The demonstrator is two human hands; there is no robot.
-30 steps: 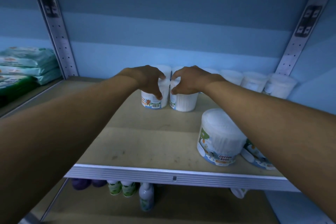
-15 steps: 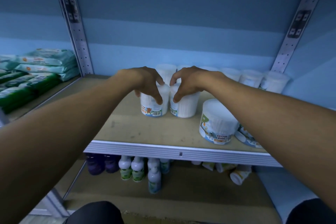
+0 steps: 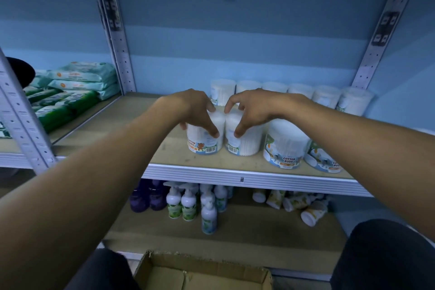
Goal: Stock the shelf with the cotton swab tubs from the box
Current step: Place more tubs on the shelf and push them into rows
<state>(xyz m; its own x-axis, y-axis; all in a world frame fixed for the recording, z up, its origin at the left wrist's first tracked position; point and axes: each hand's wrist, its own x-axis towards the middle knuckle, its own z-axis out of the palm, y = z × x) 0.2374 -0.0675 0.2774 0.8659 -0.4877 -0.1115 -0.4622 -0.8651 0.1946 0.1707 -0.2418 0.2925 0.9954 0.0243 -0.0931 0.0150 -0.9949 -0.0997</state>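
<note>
Two white cotton swab tubs stand side by side near the front of the wooden shelf (image 3: 122,122). My left hand (image 3: 193,110) grips the left tub (image 3: 204,143) from above. My right hand (image 3: 249,110) grips the right tub (image 3: 244,143) the same way. Two larger cotton bud tubs (image 3: 286,146) stand to the right at the shelf's front. A row of several white tubs (image 3: 299,92) lines the back wall. The open cardboard box (image 3: 202,273) sits below, between my knees.
Packs of wipes (image 3: 80,80) are stacked on the neighbouring shelf to the left, past a metal upright (image 3: 115,42). The lower shelf holds pump bottles (image 3: 188,202), purple bottles (image 3: 148,198) and several tipped tubes (image 3: 296,202).
Both hands have drawn the two tubs forward toward the shelf's front edge. My view has pulled back and down, so the lower shelf and the box now show.
</note>
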